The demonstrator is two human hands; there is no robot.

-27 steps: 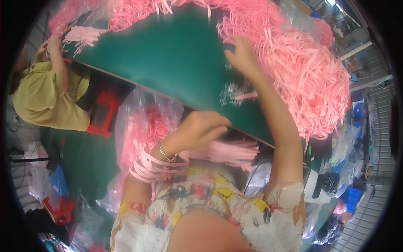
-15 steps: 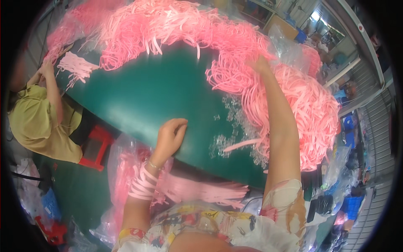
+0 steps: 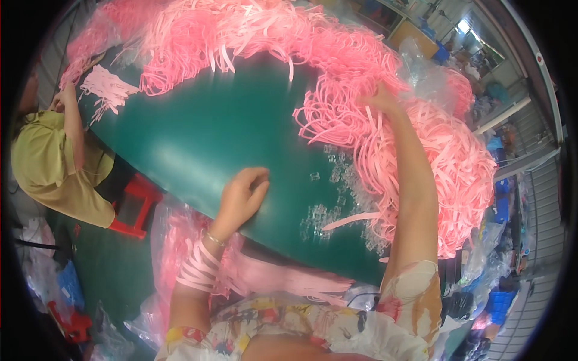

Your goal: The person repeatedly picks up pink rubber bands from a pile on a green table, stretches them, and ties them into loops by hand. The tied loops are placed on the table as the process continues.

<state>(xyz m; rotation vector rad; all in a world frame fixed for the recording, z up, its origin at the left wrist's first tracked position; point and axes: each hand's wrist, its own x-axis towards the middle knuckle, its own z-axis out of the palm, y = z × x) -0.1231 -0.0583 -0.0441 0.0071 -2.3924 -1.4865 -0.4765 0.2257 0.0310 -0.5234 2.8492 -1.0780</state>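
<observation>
A: What lines the far side of the desk (image 3: 192,138)?
B: A heap of straps (image 3: 241,30), curving round into a mound (image 3: 460,174) on the right.
A: The buckles (image 3: 316,221)?
B: On the desk, left of the mound, a strap end (image 3: 349,221) among them.
A: And the left hand (image 3: 244,194)?
B: By the desk's near edge; the right hand (image 3: 380,101) is at the heap.
A: Far left?
B: A co-worker (image 3: 51,159), near a bundle (image 3: 109,89) on the desk. A stool (image 3: 138,207) stands between co-worker and bag (image 3: 165,246).

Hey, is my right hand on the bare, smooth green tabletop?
No, your right hand is at the heap of thin pink straps.
</observation>
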